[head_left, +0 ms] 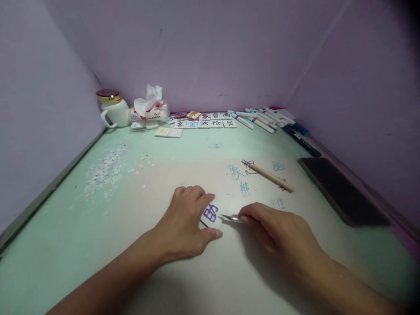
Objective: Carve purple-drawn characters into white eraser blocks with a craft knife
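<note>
A small white tile (212,214) with a purple Chinese character lies on the table, turned at an angle. My left hand (192,218) grips it by its edges between thumb and fingers. In my right hand (274,227) is a craft knife (233,217) with a silver collar. Its pointed blade reaches left to the tile's right side; whether it touches the surface I cannot tell. The knife's handle is mostly hidden in my fingers.
A wooden stick (269,176) lies beyond my right hand, near characters written on the table. A dark phone (339,190) is at right. White shavings (106,168) are scattered left. Behind are a lidded mug (116,113), tissue pack (151,111), lettered tiles (204,124) and markers (259,118).
</note>
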The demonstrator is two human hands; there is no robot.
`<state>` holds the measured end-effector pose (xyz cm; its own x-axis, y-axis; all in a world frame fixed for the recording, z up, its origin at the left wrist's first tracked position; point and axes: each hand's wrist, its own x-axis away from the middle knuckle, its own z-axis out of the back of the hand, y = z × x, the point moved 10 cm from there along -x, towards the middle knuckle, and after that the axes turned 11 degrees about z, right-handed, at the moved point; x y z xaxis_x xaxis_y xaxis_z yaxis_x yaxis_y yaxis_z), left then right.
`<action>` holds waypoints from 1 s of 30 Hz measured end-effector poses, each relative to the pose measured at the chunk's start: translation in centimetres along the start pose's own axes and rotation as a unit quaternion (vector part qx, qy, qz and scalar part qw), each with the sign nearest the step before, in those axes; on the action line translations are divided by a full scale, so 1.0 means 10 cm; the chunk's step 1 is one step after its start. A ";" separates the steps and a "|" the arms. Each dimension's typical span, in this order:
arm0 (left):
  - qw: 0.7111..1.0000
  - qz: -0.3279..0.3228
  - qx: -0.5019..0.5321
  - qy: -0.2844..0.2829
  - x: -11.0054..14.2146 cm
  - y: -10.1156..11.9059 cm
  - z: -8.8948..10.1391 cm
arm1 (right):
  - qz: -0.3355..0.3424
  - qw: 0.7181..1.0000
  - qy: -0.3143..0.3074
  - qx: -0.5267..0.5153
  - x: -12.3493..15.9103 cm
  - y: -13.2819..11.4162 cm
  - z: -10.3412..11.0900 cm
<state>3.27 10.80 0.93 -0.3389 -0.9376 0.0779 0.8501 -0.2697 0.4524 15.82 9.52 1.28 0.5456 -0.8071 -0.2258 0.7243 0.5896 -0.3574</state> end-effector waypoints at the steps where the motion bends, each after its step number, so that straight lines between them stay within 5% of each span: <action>1: 1.000 -0.001 0.001 0.000 0.00 0.01 -0.01 | 0.001 1.000 0.001 0.013 0.00 -0.01 0.01; 7: 1.000 -0.004 0.001 0.005 0.02 0.02 -0.02 | 0.038 0.996 0.022 0.074 0.01 -0.09 0.08; 30: 1.000 -0.013 0.001 0.016 0.01 0.02 0.00 | 0.027 0.999 0.035 0.029 -0.03 -0.12 0.04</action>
<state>3.45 10.67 1.02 -0.3478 -0.9368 0.0383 0.8404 -0.2934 0.4558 14.91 9.09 2.16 0.5552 -0.7731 -0.3068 0.7191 0.6315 -0.2899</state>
